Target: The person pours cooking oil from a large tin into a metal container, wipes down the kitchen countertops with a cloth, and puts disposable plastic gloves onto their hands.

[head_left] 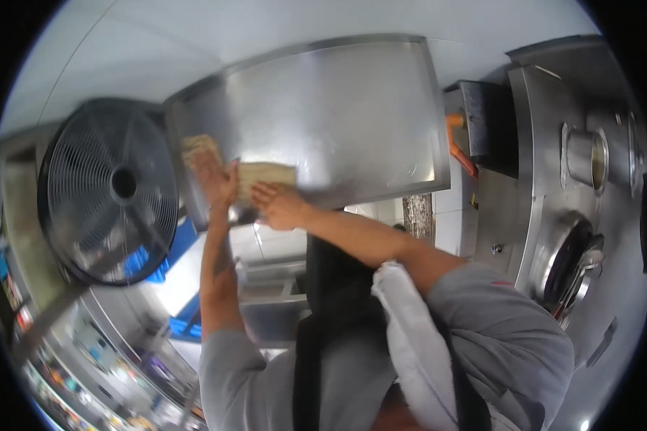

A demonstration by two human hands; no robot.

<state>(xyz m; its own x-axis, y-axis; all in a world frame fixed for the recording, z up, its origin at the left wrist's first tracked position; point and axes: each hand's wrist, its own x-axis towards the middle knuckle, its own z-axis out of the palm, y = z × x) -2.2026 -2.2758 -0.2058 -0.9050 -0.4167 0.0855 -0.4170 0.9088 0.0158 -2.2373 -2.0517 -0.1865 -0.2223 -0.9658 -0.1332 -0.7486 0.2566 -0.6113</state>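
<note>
A crumpled yellowish piece (pixel 198 143) lies at the left end of the steel work table (pixel 352 93). My left hand (pixel 216 179) is pressed on it, fingers over it and thumb to the side, slightly blurred. Just right of it is a flat, beige, roughly rectangular piece (pixel 269 172); whether it is cloth or dough I cannot tell. On the front edge of that piece rests my right hand (pixel 279 206), its fingers stretched out and a little apart. Both pieces lie near the table's front left corner.
A large round fan (pixel 124 184) stands close at the left of the table. On the right are a steel counter with a pot (pixel 588 159), a round pan (pixel 564 251) and an orange pipe (pixel 461 147). Blue items (pixel 147 264) are below the fan.
</note>
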